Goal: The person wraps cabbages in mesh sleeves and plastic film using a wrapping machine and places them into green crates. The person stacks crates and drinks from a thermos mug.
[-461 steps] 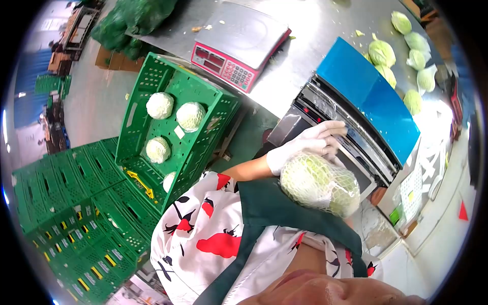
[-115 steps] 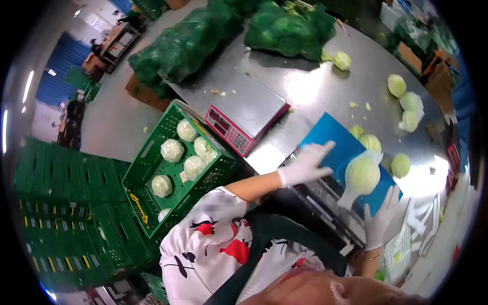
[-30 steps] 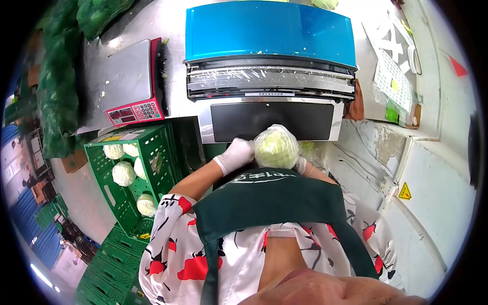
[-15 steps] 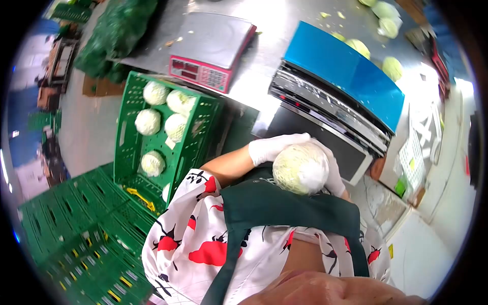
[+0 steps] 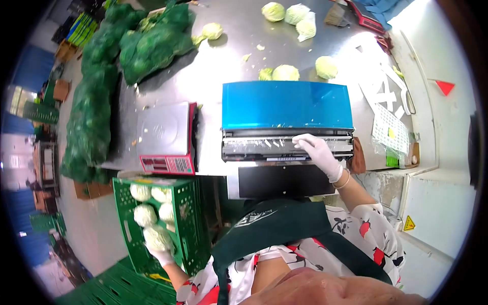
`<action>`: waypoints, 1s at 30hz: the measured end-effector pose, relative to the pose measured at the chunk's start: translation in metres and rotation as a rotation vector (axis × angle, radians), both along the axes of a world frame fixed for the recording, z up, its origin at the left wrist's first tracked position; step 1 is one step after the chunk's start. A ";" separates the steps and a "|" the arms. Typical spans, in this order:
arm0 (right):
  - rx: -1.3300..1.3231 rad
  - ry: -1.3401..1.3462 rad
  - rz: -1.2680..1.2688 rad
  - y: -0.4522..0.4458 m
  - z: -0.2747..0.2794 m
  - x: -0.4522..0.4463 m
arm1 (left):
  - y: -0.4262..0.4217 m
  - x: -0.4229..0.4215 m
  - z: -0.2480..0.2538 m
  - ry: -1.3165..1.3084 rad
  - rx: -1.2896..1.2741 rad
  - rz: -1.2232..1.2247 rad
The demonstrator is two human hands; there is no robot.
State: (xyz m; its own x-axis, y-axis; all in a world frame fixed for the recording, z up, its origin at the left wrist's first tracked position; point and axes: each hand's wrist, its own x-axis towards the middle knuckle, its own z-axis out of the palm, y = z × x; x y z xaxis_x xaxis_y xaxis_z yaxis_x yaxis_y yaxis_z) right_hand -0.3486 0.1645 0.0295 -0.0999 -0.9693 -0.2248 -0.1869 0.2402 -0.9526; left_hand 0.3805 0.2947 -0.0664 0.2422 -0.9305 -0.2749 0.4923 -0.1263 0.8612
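My left hand (image 5: 161,254), in a white glove, is inside the green crate (image 5: 190,223) at the lower left, its fingers around the lower side of a wrapped cabbage (image 5: 157,238). Several other wrapped cabbages (image 5: 145,215) lie in that crate. My right hand (image 5: 319,155), also gloved, is over the film and roller part of the wrapping machine (image 5: 287,104), with fingertips bent down near the film. Whether those fingertips pinch the film is too small to tell. Below them is the machine's black plate (image 5: 282,182), with no cabbage on it.
A red and silver scale (image 5: 162,129) stands left of the machine. Filled green net bags (image 5: 155,46) lie at the upper left. Loose cabbages (image 5: 326,67) sit behind the machine. A white perforated basket (image 5: 390,132) is at the right, near a wall.
The cabbage held at my chest between both hands is no longer there. My left hand has moved into the crate with a cabbage, and my right hand has moved out over the machine. The view has turned.
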 end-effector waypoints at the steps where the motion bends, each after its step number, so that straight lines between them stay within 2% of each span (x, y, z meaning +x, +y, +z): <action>1: -0.018 -0.026 -0.010 -0.009 -0.010 -0.017 | 0.020 0.012 -0.004 0.033 0.146 0.079; 2: -0.032 -0.038 -0.051 -0.021 -0.003 -0.030 | 0.023 0.016 -0.009 0.065 0.294 0.160; 4: -0.104 -0.083 -0.171 -0.051 0.002 -0.063 | 0.005 0.010 0.007 -0.092 0.788 0.397; 5: -0.141 -0.017 -0.207 -0.070 0.002 -0.083 | -0.014 0.004 0.000 -0.478 0.621 0.358; 6: -0.176 0.047 -0.240 -0.092 -0.001 -0.107 | -0.050 -0.024 0.009 -0.961 0.626 0.472; 8: -0.182 0.114 -0.340 -0.142 -0.023 -0.159 | -0.120 -0.057 0.020 -1.463 0.422 0.267; 10: -0.122 0.129 -0.454 -0.204 -0.062 -0.213 | -0.207 -0.182 0.040 -1.336 0.059 0.269; 11: -0.127 0.140 -0.530 -0.234 -0.075 -0.231 | -0.242 -0.260 0.073 -1.124 -0.123 0.049; 12: -0.113 0.224 -0.596 -0.264 -0.085 -0.247 | -0.271 -0.314 0.079 -1.280 -0.218 -0.110; 14: -0.079 0.385 -0.726 -0.317 -0.104 -0.272 | -0.319 -0.416 0.088 -1.210 -0.435 -0.505; 15: -0.025 0.416 -0.743 -0.340 -0.106 -0.279 | -0.334 -0.451 0.071 -1.397 -0.580 -0.561; 16: 0.030 0.447 -0.759 -0.360 -0.106 -0.285 | -0.357 -0.496 0.091 -1.438 -0.683 -0.793; 17: 0.085 0.479 -0.774 -0.380 -0.108 -0.292 | -0.371 -0.527 0.088 -1.531 -0.779 -0.903; 20: 0.082 0.446 -0.840 -0.437 -0.135 -0.320 | -0.402 -0.578 0.056 -1.677 -0.869 -1.084; 22: 0.131 0.509 -0.926 -0.470 -0.155 -0.333 | -0.409 -0.583 0.044 -1.769 -0.834 -1.160; 27: 0.207 0.555 -1.060 -0.519 -0.184 -0.349 | -0.416 -0.584 0.042 -1.709 -0.733 -1.239; 30: -0.002 0.315 -0.904 -0.524 -0.208 -0.364 | -0.417 -0.583 0.042 -1.674 -0.728 -1.241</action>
